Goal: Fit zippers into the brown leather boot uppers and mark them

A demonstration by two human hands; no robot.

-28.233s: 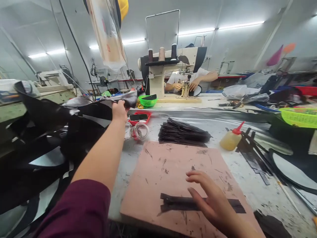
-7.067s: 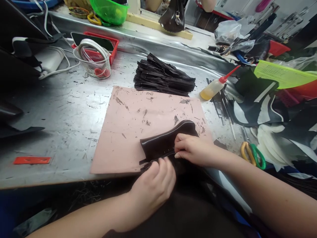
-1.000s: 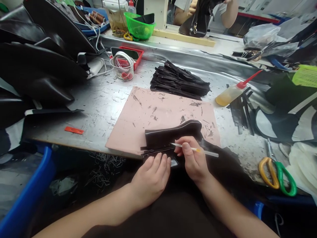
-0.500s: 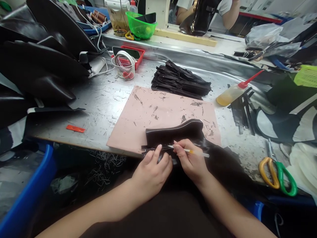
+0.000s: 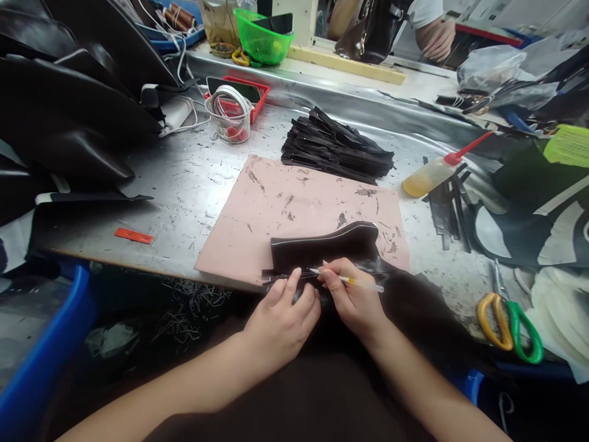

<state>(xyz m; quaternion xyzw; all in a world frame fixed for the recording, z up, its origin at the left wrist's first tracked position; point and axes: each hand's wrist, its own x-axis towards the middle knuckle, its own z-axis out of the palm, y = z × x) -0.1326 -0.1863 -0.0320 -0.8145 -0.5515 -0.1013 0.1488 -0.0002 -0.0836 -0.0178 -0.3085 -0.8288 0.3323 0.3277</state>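
Observation:
A folded black leather piece [image 5: 324, 247] with a black zipper [image 5: 280, 277] along its near edge lies at the front of a pink work mat [image 5: 294, 212]. My left hand [image 5: 280, 320] rests on the zipper, its fingers pressing the zipper down. My right hand [image 5: 352, 296] pinches a thin white pen-like stick [image 5: 354, 282] whose tip touches the zipper beside my left fingers.
A stack of black zippers [image 5: 338, 149] lies behind the mat, a glue bottle with a red nozzle [image 5: 432, 172] to its right. Yellow-green scissors [image 5: 508, 319] lie at right. Black leather pieces [image 5: 69, 110] pile up at left. A jar [image 5: 229, 120], red tray [image 5: 255, 101] and green bowl [image 5: 262, 37] stand behind. Another person's hand [image 5: 437, 37] works at the back.
My left fingers moved forward onto the zipper. My right hand brought the stick's tip left to the zipper, and over the last half second it barely shifted.

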